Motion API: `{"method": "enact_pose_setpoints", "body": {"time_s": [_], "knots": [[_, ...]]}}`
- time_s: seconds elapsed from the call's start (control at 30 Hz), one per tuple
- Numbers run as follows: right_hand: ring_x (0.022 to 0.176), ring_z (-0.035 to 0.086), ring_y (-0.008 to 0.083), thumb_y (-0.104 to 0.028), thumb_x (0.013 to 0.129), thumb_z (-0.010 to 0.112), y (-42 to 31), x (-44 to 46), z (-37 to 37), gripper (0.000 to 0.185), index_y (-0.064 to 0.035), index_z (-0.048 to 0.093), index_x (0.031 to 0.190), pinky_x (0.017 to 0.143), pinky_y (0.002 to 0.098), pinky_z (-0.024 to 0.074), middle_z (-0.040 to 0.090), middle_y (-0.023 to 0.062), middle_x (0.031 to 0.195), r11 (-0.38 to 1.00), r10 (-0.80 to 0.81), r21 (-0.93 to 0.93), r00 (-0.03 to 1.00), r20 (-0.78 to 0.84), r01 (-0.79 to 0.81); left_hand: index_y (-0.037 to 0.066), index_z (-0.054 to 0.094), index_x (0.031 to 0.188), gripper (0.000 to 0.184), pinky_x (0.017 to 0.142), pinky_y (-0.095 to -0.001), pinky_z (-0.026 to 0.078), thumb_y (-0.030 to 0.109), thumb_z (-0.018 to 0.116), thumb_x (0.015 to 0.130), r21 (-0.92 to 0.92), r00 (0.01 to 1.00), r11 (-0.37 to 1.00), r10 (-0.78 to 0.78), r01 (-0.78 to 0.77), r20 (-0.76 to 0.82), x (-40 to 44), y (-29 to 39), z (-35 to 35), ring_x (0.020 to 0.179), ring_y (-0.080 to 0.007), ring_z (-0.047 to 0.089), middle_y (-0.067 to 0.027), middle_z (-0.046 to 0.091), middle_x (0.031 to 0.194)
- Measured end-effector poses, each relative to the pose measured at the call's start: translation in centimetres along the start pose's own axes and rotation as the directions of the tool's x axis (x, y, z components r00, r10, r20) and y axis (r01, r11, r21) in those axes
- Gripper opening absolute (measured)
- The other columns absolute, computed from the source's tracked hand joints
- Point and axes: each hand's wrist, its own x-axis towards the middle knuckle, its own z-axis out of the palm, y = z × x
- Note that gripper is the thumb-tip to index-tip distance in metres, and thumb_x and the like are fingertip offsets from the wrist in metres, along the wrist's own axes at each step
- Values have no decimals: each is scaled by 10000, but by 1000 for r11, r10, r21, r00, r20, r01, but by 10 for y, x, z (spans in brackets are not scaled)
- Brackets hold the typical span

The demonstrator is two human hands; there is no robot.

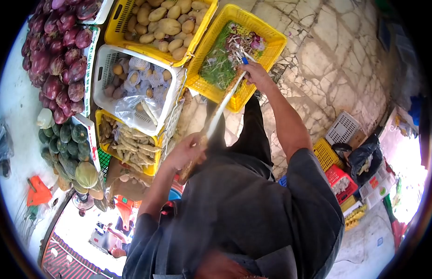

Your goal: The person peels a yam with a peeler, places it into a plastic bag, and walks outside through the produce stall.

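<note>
A long, thin yam (219, 113) runs slantwise in front of my body, with a white peeled strip along its length and rough brown skin elsewhere. My left hand (187, 151) is wrapped round its lower part. At its far end, my right hand (255, 75) is closed on a small tool with a blue part (245, 61), which looks like a peeler; its blade is hard to make out. Beneath that hand stands a yellow basket (275, 52) holding green stalks, purplish scraps and pale peelings.
Potatoes (169, 26) fill another yellow crate. Next to it, a white crate (99, 74) holds netted produce, with ginger-like roots (134, 145) below. Red onions (53, 60) and green squash (65, 144) lie at left. Several crates, including a red one (340, 181), stand at right.
</note>
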Motion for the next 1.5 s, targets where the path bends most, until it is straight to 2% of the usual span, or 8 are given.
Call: {"method": "enact_pose_setpoints", "body": {"time_s": [0.2,0.37,0.63,0.87,1.13,1.2,1.33,1.5], "knots": [[593,618,300,-409,959,588,19,21,16,396,-18,637,997,554,434,500,627,156,741,899,-255,-391,961,-102,197,-12,496,1375,447,518,-277,519,172,617,986,-275,984,959,-19,67,175,18,-5,-2,634,-153,630,-77,622,881],[941,677,373,-391,1034,396,89,-8,40,407,-94,668,1089,777,490,537,688,213,964,187,-520,-954,848,104,232,32,542,1048,219,498,-289,513,209,648,973,-88,1000,996,-16,16,4,42,10,4,562,-139,581,-52,581,805],[759,685,308,-275,974,610,65,-131,105,171,-127,676,1026,618,400,552,675,125,887,404,-629,-635,704,330,658,35,523,1034,220,478,-287,495,191,659,958,41,999,999,24,-23,-32,61,17,-3,563,-135,573,-44,567,765],[743,667,356,-281,1003,531,96,3,18,223,-124,680,1063,605,458,548,664,145,911,431,-511,-879,858,-50,205,14,539,1175,284,453,-263,463,156,650,955,53,999,998,44,-46,31,33,21,-5,552,-109,561,-19,552,719],[902,659,372,-302,1007,563,105,-57,71,295,-31,680,1022,771,423,526,675,184,874,304,-590,-770,746,311,561,-10,539,1239,381,498,-267,459,200,669,948,231,991,973,21,10,-129,45,23,-3,557,-108,549,-15,551,706],[826,659,375,-297,978,617,61,-115,108,255,-48,669,998,728,438,532,660,176,851,652,-405,-633,897,176,418,-12,544,1230,388,511,-275,458,215,674,943,319,984,946,10,48,-178,52,29,-2,562,-112,548,-17,554,703],[708,680,272,-278,994,547,68,-107,102,262,-167,643,1211,568,403,541,702,96,1024,115,-689,-744,592,417,658,-7,550,1224,392,518,-283,457,227,678,937,339,988,941,44,8,-146,52,35,0,573,-116,557,-21,569,707],[752,678,293,-266,968,538,96,10,17,225,-92,622,1081,659,407,569,677,128,1029,492,-442,-861,889,-117,131,11,529,1359,524,566,-317,495,274,656,924,364,996,931,26,7,-87,39,32,-2,623,-143,612,-58,630,731]]}}
